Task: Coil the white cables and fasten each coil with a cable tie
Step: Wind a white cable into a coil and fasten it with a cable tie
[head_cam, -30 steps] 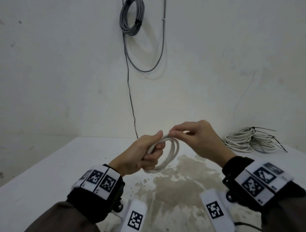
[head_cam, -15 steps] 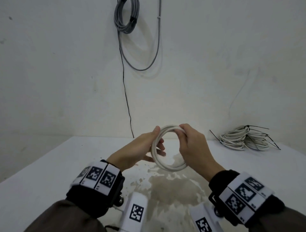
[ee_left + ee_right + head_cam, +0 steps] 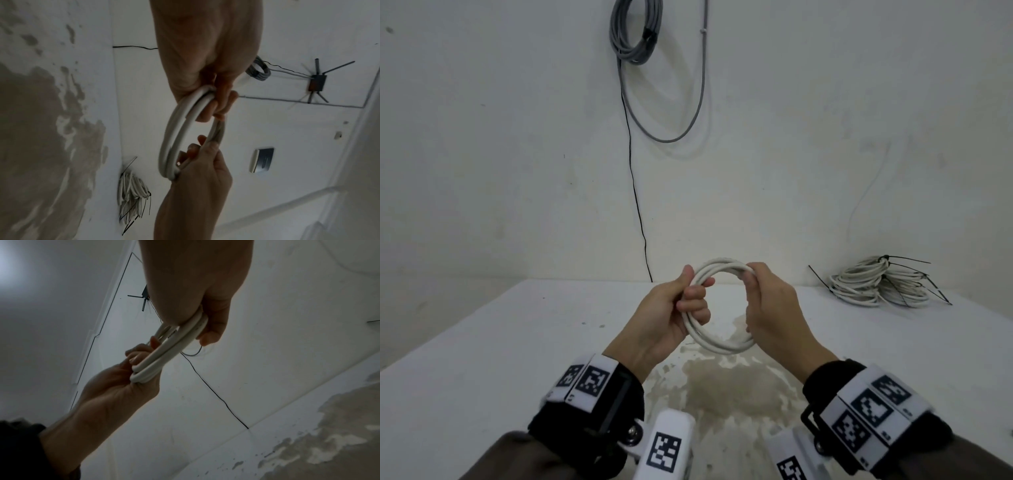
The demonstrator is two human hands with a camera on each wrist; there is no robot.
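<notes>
Above the stained white table (image 3: 482,359), the left hand (image 3: 664,315) and right hand (image 3: 774,315) each curled tight round the white cable coil (image 3: 717,346), tied coils (image 3: 880,284) lay at two o'clock, and only the left wrist view showed a wall router (image 3: 316,82).

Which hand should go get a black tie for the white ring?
Probably the right hand. The finished pile with black ties lies on the table on its side, and the left hand already grips the coil firmly.
</notes>
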